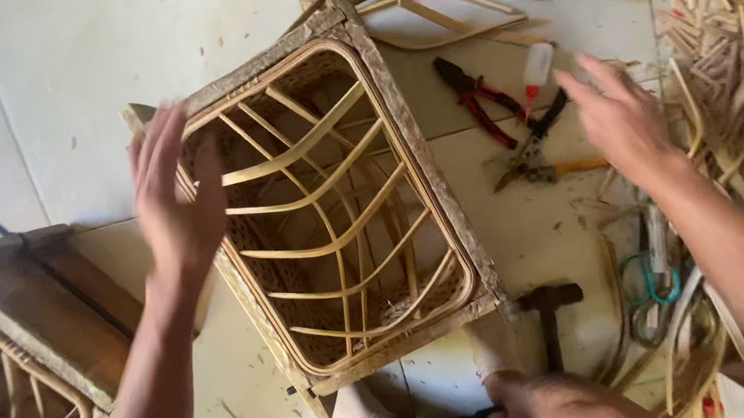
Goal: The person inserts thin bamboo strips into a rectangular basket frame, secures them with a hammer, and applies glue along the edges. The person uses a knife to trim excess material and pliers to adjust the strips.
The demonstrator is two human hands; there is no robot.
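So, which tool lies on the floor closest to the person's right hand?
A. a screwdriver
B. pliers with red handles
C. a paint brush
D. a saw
B: the pliers with red handles lie on the tiled floor just left of the open right hand, beside the woven rattan frame.

A small white-and-red package corner lies at the bottom right edge

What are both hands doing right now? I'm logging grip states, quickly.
Left hand: open, against the rattan frame, gripping nothing.
Right hand: open, empty, above the pliers.
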